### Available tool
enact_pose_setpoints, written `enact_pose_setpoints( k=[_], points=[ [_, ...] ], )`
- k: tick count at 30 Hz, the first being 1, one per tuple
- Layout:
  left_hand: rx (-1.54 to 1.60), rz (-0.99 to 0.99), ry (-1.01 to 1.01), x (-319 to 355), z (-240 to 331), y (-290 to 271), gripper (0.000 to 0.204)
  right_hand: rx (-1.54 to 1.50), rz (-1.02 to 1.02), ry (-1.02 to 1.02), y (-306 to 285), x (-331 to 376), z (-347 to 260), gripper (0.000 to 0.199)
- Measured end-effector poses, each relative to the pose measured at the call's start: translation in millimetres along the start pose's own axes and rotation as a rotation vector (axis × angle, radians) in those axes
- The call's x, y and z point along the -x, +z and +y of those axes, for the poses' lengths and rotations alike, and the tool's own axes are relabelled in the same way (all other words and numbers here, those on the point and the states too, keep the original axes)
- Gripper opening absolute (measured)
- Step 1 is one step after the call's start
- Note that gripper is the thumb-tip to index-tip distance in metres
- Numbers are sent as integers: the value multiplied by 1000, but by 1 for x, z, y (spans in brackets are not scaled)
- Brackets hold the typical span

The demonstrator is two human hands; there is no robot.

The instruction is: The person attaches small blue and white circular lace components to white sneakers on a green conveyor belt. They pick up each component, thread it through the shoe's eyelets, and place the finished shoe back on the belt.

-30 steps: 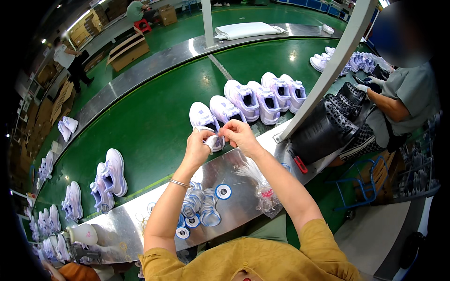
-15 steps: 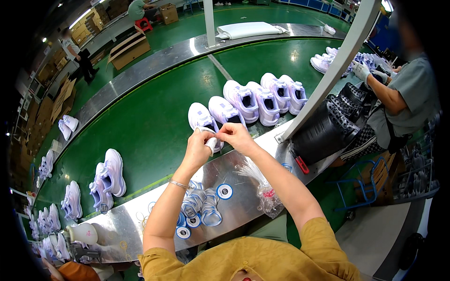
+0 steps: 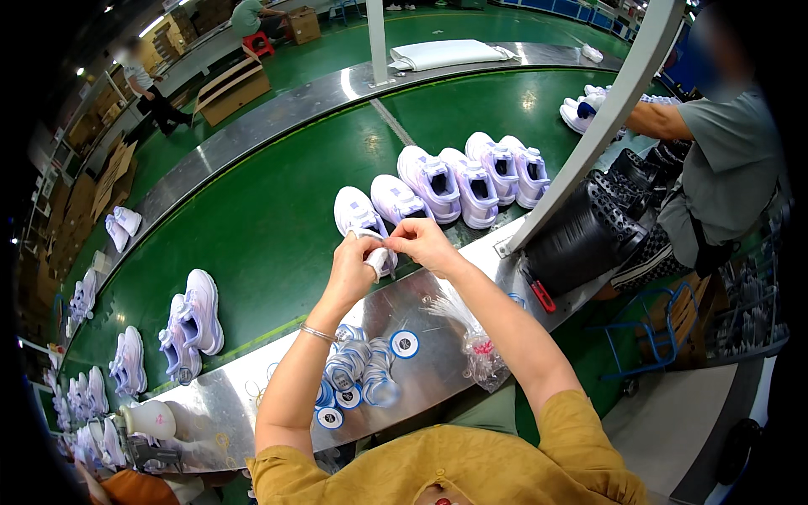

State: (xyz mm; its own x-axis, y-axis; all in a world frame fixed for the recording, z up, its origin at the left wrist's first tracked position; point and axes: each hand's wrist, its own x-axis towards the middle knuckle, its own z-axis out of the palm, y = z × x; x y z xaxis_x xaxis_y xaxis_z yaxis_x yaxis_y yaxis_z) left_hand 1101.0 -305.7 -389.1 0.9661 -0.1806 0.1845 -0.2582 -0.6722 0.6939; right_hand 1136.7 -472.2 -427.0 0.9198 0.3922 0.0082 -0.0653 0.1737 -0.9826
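My left hand [image 3: 352, 263] and my right hand [image 3: 422, 242] meet over the near edge of the green conveyor belt [image 3: 278, 202], fingertips close together. The fingers of my left hand are curled, with a soft white piece [image 3: 377, 260] showing at them; whether it is held or worn is unclear. My right hand pinches at something too small to make out. Just beyond them stand two white-and-lilac sneakers, one on the left [image 3: 357, 207] and one on the right [image 3: 396, 197]. The fingers partly hide their near ends.
More pale sneakers [image 3: 429, 181] stand to the right, others [image 3: 200, 311] at left. The metal ledge [image 3: 438, 337] carries round blue-edged tags [image 3: 404, 344], a bundle of clear plastic strings [image 3: 454, 316] and a red cutter [image 3: 543, 296]. A post [image 3: 589, 135] rises beside a co-worker [image 3: 728, 160] and dark shoes.
My hands stay almost in place, fingertips still together. The nearby sneakers have shifted slightly left. The co-worker's arm now reaches behind the post, and a distant person has stepped right.
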Motion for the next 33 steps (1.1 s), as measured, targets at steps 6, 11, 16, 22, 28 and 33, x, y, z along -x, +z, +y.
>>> enact_pose_setpoints(
  k=[6,11,16,22,28,33],
  points=[
    [3,-19,-10,-2,2,0,13,-7,-32,22,-3,-3,2,12],
    [57,54,53,1,-1,6,19,-46,-38,82,-2,-1,0,14],
    [466,-8,-157,2,-5,8,30,-103,-43,126,-4,-1,-3,15],
    [576,-37,-154,1,-9,8,38,-52,-68,123,-3,-1,-2,14],
    [555,-27,-73,0,-17,12,39,-115,-94,95,0,-2,-4,11],
    [596,-55,-221,2,-5,5,35,-165,-18,140,3,0,-3,12]
  ],
)
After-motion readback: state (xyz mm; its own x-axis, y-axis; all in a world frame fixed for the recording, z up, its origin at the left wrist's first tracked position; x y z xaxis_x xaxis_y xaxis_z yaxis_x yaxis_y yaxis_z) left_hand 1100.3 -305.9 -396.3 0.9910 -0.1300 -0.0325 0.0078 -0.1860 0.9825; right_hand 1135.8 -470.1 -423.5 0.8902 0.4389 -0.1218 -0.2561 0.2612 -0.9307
